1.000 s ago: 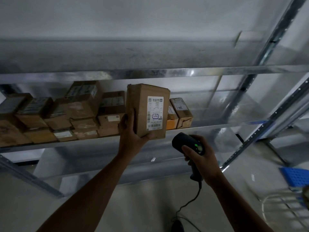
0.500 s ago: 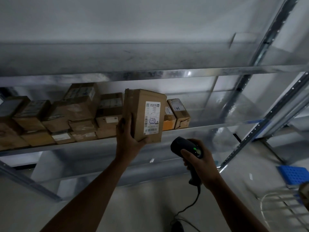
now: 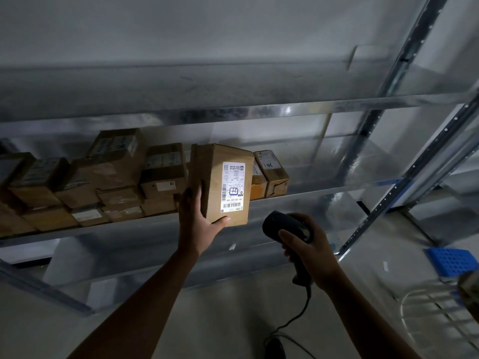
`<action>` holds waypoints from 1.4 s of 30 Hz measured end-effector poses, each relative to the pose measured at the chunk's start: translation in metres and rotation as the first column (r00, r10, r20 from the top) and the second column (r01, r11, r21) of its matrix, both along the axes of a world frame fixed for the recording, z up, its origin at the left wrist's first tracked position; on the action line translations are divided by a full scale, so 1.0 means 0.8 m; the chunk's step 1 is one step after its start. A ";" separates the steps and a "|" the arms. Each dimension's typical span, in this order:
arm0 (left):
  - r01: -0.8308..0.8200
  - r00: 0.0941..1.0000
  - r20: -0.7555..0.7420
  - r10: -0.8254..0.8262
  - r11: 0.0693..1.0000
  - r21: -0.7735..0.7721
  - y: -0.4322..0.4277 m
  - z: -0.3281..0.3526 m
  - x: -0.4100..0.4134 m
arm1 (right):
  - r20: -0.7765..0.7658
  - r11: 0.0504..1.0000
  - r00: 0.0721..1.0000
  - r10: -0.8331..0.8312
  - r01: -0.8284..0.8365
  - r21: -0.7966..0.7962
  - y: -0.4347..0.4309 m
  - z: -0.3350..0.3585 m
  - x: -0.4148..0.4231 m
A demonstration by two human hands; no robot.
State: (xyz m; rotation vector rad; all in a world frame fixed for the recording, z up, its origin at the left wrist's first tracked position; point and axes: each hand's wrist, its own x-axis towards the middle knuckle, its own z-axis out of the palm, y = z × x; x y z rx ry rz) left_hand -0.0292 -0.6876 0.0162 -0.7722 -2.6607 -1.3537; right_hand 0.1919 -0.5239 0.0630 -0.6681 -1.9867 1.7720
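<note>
My left hand cups the lower left corner of the cardboard box. My fingers run up its left side and my thumb lies along the bottom of its front face. The box stands upright with a slight tilt, its white label facing me. I hold it in front of the metal shelf's front edge; I cannot tell whether it touches the edge. My right hand is curled round the grip of the black scanner. The scanner's head sits just below and right of the box's lower corner, not touching it, and its cable drops from under that wrist towards the floor. Left of my left hand, brown parcels are stacked in a row along the shelf. Just behind the held box on its right stand an orange box and a small carton. Well out past my right hand, a blue crate lies on the floor.
</note>
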 end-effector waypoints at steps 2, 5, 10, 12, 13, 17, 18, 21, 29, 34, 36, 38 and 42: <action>0.005 1.000 0.012 -0.005 1.000 -0.006 0.004 -0.004 -0.004 | 0.002 1.000 1.000 -0.004 0.004 -0.006 0.004 -0.001 0.001; 0.015 0.999 0.048 -0.015 1.000 -0.008 0.013 -0.008 -0.004 | 0.000 1.000 1.000 -0.009 0.009 -0.012 0.013 -0.005 0.007; 0.074 0.993 0.085 -0.081 0.994 0.082 0.041 0.000 0.016 | -0.002 1.000 1.000 -0.030 0.030 -0.007 0.036 -0.014 0.015; 0.097 0.985 0.131 -0.113 0.988 0.122 0.060 0.007 0.033 | 0.000 0.996 0.996 -0.094 0.094 0.007 0.049 -0.019 0.019; 0.110 0.979 0.157 -0.132 0.984 0.141 0.071 0.010 0.041 | -0.011 0.990 0.990 -0.140 0.140 0.003 0.057 -0.021 0.022; 0.235 0.918 0.266 -0.294 0.944 0.233 0.120 0.016 0.065 | -0.054 0.957 0.956 -0.289 0.289 0.001 0.102 -0.023 0.043; 0.274 0.892 0.293 -0.343 0.928 0.252 0.134 0.018 0.070 | -0.054 0.946 0.945 -0.322 0.323 0.008 0.115 -0.022 0.049; 0.348 0.816 0.363 -0.449 0.884 0.311 0.178 0.026 0.090 | -0.054 0.903 0.903 -0.427 0.429 0.037 0.162 -0.017 0.072; 0.498 0.648 0.409 -0.643 0.764 0.411 0.319 0.062 0.162 | -0.046 0.777 0.785 -0.618 0.619 0.116 0.272 -0.014 0.161; 0.585 0.540 0.410 -0.735 0.678 0.446 0.406 0.077 0.215 | -0.065 0.704 0.711 -0.700 0.703 0.105 0.318 -0.005 0.231; 0.606 0.500 0.414 -0.760 0.649 0.460 0.437 0.080 0.239 | -0.067 0.669 0.677 -0.733 0.735 0.111 0.335 0.000 0.259; 0.634 0.449 0.417 -0.790 0.611 0.474 0.464 0.079 0.263 | -0.070 0.630 0.637 -0.767 0.770 0.106 0.348 0.004 0.287; 0.681 0.348 0.444 -0.826 0.548 0.486 0.511 0.073 0.310 | -0.067 0.537 0.543 -0.837 0.838 0.097 0.364 0.007 0.338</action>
